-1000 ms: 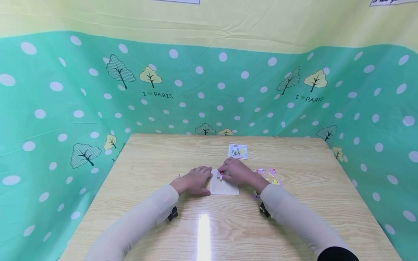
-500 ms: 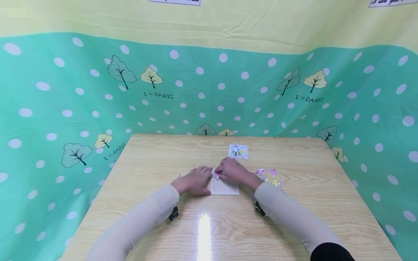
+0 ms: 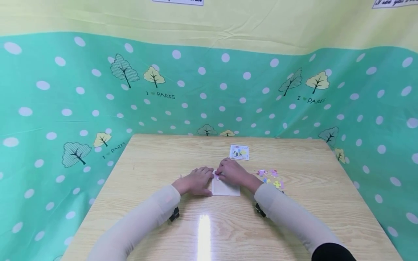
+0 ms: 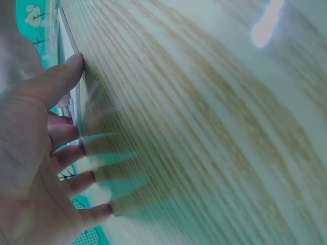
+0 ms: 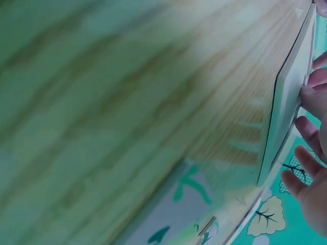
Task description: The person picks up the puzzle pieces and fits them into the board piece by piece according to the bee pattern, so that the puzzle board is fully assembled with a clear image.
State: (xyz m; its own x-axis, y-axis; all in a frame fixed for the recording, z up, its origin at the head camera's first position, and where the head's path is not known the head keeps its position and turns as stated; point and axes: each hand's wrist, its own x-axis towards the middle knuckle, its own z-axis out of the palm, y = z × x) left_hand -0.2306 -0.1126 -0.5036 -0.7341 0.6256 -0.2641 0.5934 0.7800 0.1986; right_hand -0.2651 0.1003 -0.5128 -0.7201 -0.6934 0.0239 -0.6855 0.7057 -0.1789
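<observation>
Desk (image 3: 163,154), one: pale wood grain, far edge against the cloth, a bright streak of reflected light on the near part.

Tray (image 3: 226,188), one: white, shallow, square, lying flat about midway between the desk's left and right edges. Most of its pale floor shows.

Puzzle piece (image 3: 217,178), one: pink, in the far left corner of the tray, partly covered by fingers; whether it sits flush cannot be told.

Left hand (image 3: 197,181), one: fingers apart and extended, touching along the tray's left edge, thumb at its near left corner. Nothing is held between the fingers.

Right hand (image 3: 232,171), one: reaches over the tray's far side, thumb and fingertips together on the puzzle piece, pinching it; the remaining fingers are bent.

Loose pieces (image 3: 277,184), several: pink, yellow, blue and purple, spread on the desk right of the tray, toward the right edge; some lie partly behind the right sleeve (image 3: 294,214).

Card (image 3: 239,152), one: white, printed with a yellow and dark striped figure, flat near the desk's far edge, beyond the tray.

Left sleeve (image 3: 137,221), one: pale, like its fellow.

Cloth (image 3: 225,96), one: green with white dots and trees, cream above, hanging behind the desk's far edge and along both sides.
</observation>
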